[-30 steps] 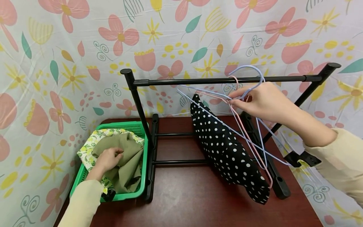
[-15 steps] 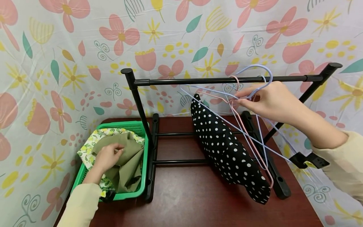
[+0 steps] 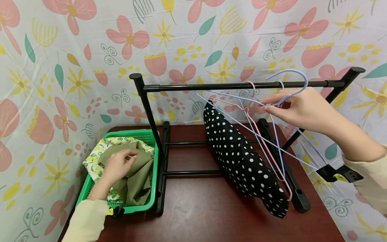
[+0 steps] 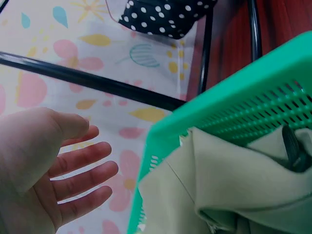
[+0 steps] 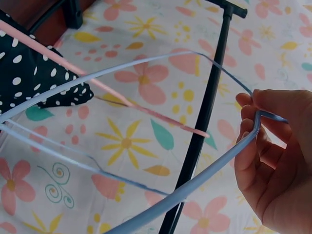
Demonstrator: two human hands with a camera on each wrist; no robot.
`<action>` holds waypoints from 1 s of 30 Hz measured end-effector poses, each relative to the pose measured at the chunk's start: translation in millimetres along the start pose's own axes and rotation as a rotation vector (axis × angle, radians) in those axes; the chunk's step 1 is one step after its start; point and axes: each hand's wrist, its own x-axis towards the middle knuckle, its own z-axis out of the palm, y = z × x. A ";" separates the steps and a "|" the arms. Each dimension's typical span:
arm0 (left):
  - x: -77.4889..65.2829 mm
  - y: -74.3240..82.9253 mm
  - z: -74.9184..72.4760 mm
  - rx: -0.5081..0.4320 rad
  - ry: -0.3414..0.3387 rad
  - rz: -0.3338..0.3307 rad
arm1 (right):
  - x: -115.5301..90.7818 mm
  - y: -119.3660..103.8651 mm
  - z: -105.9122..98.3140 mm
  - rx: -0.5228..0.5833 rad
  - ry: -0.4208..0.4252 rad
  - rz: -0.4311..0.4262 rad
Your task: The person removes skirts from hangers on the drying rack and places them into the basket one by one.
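Observation:
My right hand (image 3: pixel 302 107) pinches a lavender hanger (image 3: pixel 306 81) at the neck below its hook. The hook is raised beside the black rail (image 3: pixel 196 87), and the hanger slants across the front of the clothes on it. On the rail, a pink hanger (image 3: pixel 262 137) bears a black cloth with white polka dots (image 3: pixel 232 148); another lavender hanger hangs close behind. My left hand (image 3: pixel 119 164) hovers over the olive cloth (image 3: pixel 137 178) in the green basket (image 3: pixel 155 174). In the left wrist view its fingers are loosely bent, with nothing between them.
A lemon-print cloth (image 3: pixel 97 154) lies under the olive one in the basket. The rack's black feet (image 3: pixel 297 191) stand on a dark red table (image 3: pixel 193 208). Floral fabric (image 3: pixel 181 40) covers the walls behind and at the sides.
My right hand has moved right, carrying the lavender hanger along the rail. My left hand has shifted slightly right and up over the olive cloth.

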 end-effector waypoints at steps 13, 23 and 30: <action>2.4 24.2 -0.4 -0.022 0.074 0.042 | -17.8 16.5 -6.0 0.043 0.024 -0.084; 2.3 27.5 0.5 -0.030 0.104 0.064 | -30.8 28.3 -7.4 0.105 0.083 -0.103; 1.2 24.8 4.0 -0.042 0.112 0.061 | -41.2 29.8 -8.7 0.081 0.115 -0.013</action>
